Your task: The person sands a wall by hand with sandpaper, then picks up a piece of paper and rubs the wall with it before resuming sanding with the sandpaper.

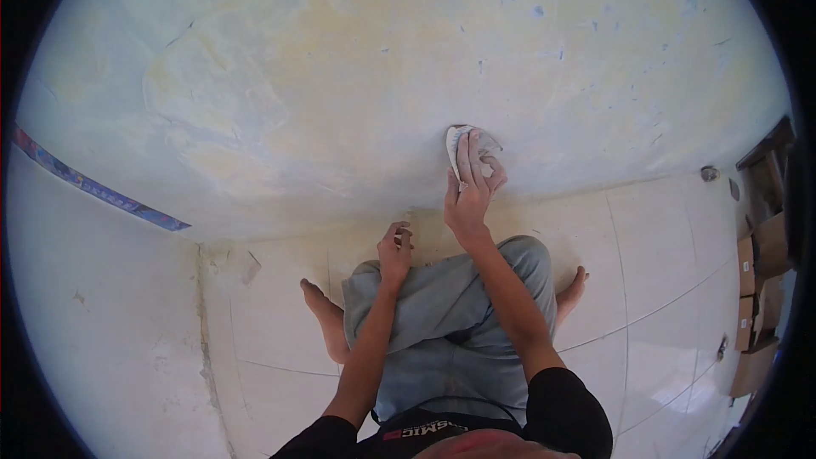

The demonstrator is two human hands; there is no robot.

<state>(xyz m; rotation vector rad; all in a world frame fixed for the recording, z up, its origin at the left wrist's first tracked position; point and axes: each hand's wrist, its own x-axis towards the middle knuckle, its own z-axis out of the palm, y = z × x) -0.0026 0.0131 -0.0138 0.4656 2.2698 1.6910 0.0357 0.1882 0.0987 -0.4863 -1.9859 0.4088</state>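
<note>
My right hand (470, 191) presses a folded sheet of sandpaper (456, 143) flat against the pale, patchy wall (340, 76), low down near the floor. Its fingers lie spread over the sheet. My left hand (394, 251) is loosely curled and rests on my left knee, holding nothing that I can see. I am squatting on the floor in grey trousers (450, 323), with my bare feet out to either side.
White floor tiles (663, 238) run from the wall toward me. A blue patterned strip (93, 187) crosses the left wall. Cardboard boxes (756, 289) are stacked at the right edge. A small round object (709, 173) sits at the wall's base on the right.
</note>
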